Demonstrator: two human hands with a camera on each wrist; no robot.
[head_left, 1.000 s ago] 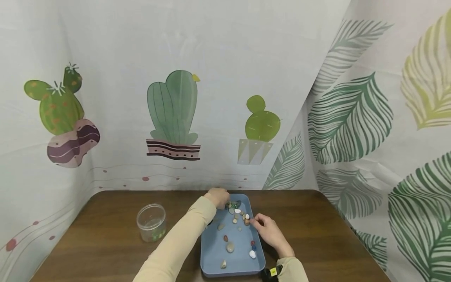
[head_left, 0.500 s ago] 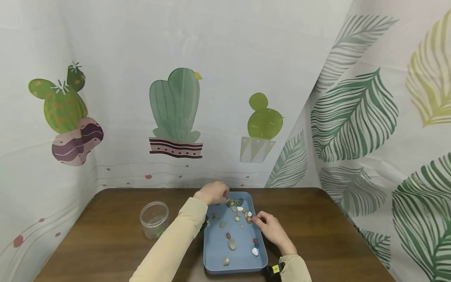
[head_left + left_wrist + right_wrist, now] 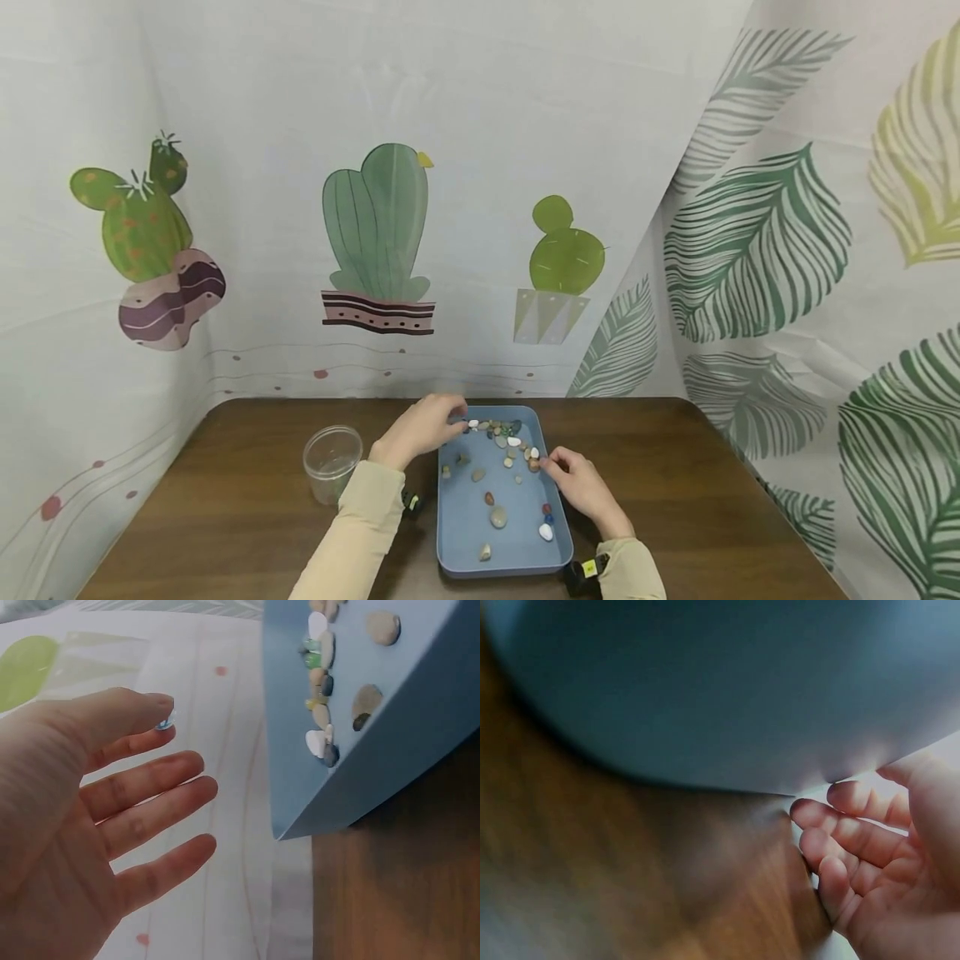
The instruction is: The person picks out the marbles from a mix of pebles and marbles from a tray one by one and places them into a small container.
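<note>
My left hand [image 3: 423,427] is over the far left corner of the blue tray [image 3: 517,550]. In the left wrist view, a small clear-blue glass bead [image 3: 166,721] is pinched between its thumb and index finger, the other fingers spread loosely. Along the tray's far side runs a row of small stones [image 3: 321,716], white, tan, dark and green. My right hand [image 3: 585,487] holds the tray's right rim with thumb and index fingertips, its other fingers curled beneath. Close to those fingertips lie an orange-brown stone [image 3: 534,465] and a white one [image 3: 534,452].
A clear plastic jar [image 3: 332,464] with some green pieces inside stands left of the tray on the brown wooden table [image 3: 225,517]. More stones are scattered in the tray, among them a large grey-beige pebble [image 3: 498,517] and a white pebble [image 3: 546,532].
My left hand has drawn back leftward from the stones at the tray's far side, uncovering more of the row. My right hand stays at the right rim. The head view has shifted slightly.
</note>
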